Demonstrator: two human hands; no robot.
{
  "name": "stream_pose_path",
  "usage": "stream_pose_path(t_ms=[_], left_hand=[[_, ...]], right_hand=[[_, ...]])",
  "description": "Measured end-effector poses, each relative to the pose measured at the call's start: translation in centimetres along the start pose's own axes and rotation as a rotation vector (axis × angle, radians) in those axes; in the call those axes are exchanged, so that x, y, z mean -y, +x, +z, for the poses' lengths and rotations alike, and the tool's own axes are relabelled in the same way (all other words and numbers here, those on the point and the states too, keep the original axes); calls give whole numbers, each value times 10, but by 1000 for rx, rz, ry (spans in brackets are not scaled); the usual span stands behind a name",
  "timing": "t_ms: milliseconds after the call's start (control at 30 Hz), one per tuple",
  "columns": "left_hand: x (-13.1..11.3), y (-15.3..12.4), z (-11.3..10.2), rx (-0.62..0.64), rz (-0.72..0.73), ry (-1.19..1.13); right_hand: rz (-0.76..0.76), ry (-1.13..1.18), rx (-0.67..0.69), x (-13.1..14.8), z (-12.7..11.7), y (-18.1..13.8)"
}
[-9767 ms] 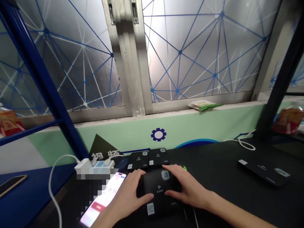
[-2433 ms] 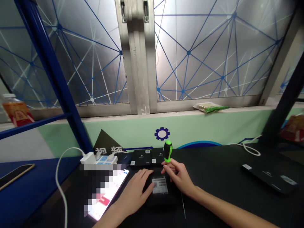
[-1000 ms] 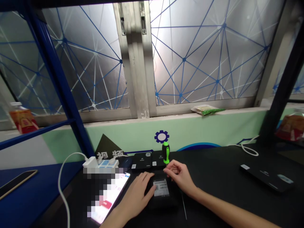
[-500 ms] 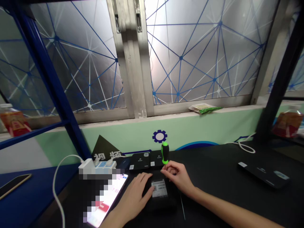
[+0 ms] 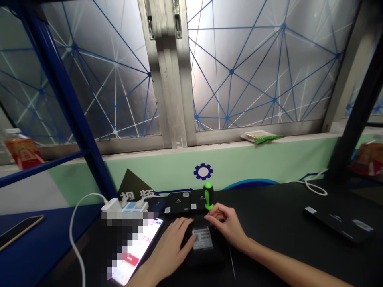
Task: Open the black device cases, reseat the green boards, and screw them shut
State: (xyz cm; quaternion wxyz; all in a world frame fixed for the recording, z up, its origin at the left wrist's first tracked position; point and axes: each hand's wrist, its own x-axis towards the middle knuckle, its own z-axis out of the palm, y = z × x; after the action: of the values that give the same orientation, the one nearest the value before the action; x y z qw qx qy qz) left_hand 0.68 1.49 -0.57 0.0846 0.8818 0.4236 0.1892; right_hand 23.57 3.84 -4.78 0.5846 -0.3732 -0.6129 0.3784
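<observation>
A black box-shaped device [image 5: 203, 258] with a white printed label [image 5: 202, 238] lies in front of me. My left hand [image 5: 172, 244] rests flat on its left side, fingers stretched out and thumb at the label. Over the device's far end stands a screwdriver [image 5: 208, 196], upright, with a green and black handle. My right hand [image 5: 224, 223] is closed in a pinch around its shaft, just below the handle. The screwdriver's tip is hidden by the fingers and the dark surface. A thin metal rod [image 5: 232, 264] lies to the right of the device.
Two flat black boxes [image 5: 178, 203] lie behind the device. To the left are a lit phone [image 5: 139, 251], a power strip [image 5: 131, 208] and a white cable [image 5: 72, 231]. Another black device [image 5: 338, 224] lies on the right. A dark phone [image 5: 20, 230] rests on the blue surface.
The screwdriver's handle has turned, with a green stripe now facing me, and sits slightly lower. Both hands keep nearly the same places. The whole view has shifted slightly.
</observation>
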Motion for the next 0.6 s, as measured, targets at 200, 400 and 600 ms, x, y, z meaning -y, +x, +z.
stream_pose_path(t_ms=[200, 400, 600], left_hand=[[1, 0, 0, 20, -5, -13], [-2, 1, -1, 15, 7, -8], [-3, 0, -2, 14, 2, -6]], right_hand=[[-38, -92, 37, 4, -1, -2], [-67, -139, 57, 12, -2, -3], [-95, -177, 2, 9, 1, -2]])
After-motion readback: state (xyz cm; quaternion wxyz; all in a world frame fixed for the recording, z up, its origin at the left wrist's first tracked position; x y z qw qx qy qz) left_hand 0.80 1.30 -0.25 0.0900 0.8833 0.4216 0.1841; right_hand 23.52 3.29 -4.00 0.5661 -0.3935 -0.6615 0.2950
